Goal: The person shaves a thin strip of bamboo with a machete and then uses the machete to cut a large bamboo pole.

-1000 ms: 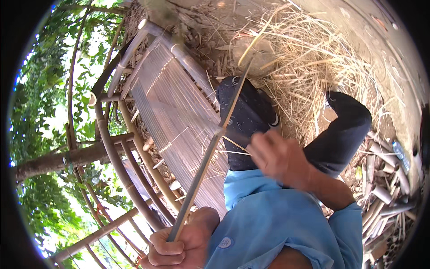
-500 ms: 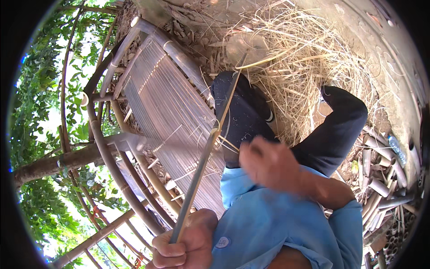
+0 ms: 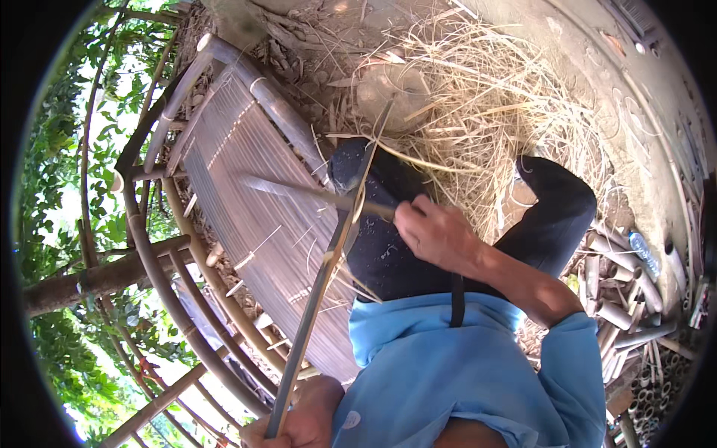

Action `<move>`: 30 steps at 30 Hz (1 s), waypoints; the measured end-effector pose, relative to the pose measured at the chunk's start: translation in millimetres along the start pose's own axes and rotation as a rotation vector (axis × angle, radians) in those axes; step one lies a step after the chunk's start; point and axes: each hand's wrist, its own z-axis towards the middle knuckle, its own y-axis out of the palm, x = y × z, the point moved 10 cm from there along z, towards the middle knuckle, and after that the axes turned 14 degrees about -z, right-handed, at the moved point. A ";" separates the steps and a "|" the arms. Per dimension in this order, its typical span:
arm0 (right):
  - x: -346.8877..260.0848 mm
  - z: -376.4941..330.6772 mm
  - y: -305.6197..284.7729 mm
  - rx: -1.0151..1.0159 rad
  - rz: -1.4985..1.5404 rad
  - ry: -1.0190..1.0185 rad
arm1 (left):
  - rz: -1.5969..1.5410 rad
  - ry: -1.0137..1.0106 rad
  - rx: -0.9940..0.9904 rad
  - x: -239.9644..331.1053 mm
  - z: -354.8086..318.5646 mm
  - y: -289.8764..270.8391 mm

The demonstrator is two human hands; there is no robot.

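Now right hand (image 3: 437, 233) blade (image 3: 299, 191) crosses bamboo strip (image 3: 317, 291)

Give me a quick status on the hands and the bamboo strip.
Left hand gripping the bamboo strip at its lower end. Right hand closed on a blade laid across the strip. Woven bamboo frame right behind.

A single head-worn fisheye view looks steeply down over the person's blue shirt (image 3: 455, 366), close enough that the shirt fills the lower middle. Beyond the shirt lies a slatted bamboo frame (image 3: 246, 216), left of it green foliage (image 3: 52, 187), and right of it cut bamboo tubes (image 3: 627, 299), all curving toward the dark round rim.
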 end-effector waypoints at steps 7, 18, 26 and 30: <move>190.4 3.3 149.2 -0.321 0.114 0.374 | -0.002 -0.031 -0.047 -5.8 -2.1 0.9; 146.6 22.7 83.7 -0.349 0.076 0.400 | -0.195 0.030 -0.012 -0.1 4.3 -2.1; -87.7 -27.3 -96.8 0.065 -0.008 -0.100 | 0.053 0.109 -0.018 7.1 -13.8 18.4; -115.1 -40.8 -118.2 0.198 -0.040 -0.228 | 0.059 0.084 0.053 1.0 -18.8 23.8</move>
